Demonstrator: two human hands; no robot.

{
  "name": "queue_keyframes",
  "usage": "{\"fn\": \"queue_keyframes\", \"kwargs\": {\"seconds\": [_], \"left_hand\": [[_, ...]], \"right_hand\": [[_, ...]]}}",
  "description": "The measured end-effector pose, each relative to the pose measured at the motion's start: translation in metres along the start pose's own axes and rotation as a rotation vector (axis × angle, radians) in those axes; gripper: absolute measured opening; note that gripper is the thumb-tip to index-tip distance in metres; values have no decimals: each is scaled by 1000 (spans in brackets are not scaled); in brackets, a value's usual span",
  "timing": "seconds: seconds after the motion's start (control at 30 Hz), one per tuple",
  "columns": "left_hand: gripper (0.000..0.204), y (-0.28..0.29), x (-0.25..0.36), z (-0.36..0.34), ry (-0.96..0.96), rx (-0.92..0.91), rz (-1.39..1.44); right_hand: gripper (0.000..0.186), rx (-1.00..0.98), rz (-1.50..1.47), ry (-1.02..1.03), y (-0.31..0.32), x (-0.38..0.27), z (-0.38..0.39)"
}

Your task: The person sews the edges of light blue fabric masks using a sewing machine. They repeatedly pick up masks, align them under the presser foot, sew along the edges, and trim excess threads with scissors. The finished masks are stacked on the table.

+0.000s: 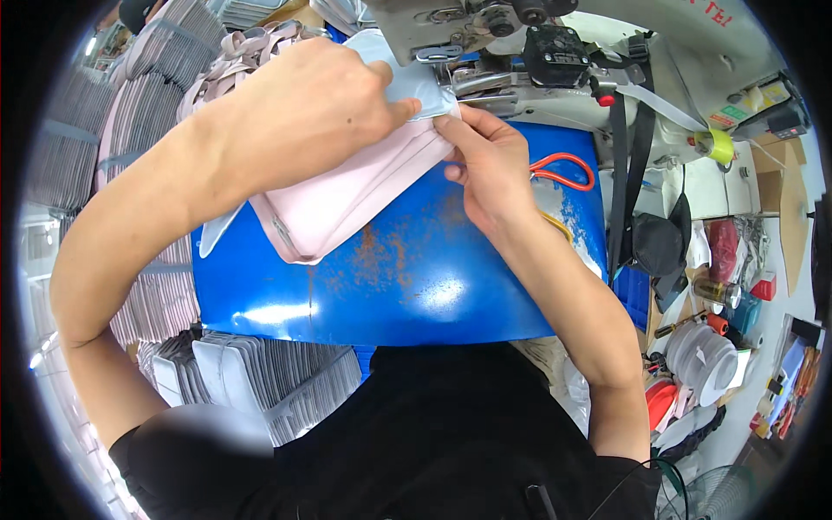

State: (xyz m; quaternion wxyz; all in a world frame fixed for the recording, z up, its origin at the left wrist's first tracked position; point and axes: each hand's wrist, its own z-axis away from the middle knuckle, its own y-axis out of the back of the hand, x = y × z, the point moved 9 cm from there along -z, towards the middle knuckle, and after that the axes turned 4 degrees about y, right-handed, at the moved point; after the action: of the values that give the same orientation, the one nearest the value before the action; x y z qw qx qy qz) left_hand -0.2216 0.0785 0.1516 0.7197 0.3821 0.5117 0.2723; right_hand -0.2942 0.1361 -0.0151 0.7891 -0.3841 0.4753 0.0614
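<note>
A pale pink fabric pouch (325, 206) lies slantwise over the blue work surface, its far end close to the sewing machine (498, 52). A light blue panel (416, 85) rests against the pouch's far edge. My left hand (338, 100) is closed over the panel, fingers curled and tips pressing near its edge; part of its grip is hidden. Pinched between thumb and fingers of my right hand (496, 169) is the pouch's far right corner, just in front of the machine's metal guide parts. A small grey pull-like piece (282, 228) shows on the pouch's near left end.
Red-handled scissors (563, 171) lie right of my right hand. Tied stacks of grey and pink panels (260, 381) stand to the left and below the blue table (390, 303). Pink straps (247, 56) heap at the far left. A yellow tape roll (716, 146) hangs at right.
</note>
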Motion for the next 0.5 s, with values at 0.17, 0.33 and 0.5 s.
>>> {"fn": "queue_keyframes", "kwargs": {"seconds": [0.17,0.33,0.5], "left_hand": [[44,5,14,-5,64,-3,10],[40,3,33,-16,212,-47,53],[42,2,45,-23,360,-8,192]], "right_hand": [[24,41,-21,2,-2,3,-2],[24,31,-54,23,-1,2,-4],[28,-9,-75,67,3,5,-4]]}}
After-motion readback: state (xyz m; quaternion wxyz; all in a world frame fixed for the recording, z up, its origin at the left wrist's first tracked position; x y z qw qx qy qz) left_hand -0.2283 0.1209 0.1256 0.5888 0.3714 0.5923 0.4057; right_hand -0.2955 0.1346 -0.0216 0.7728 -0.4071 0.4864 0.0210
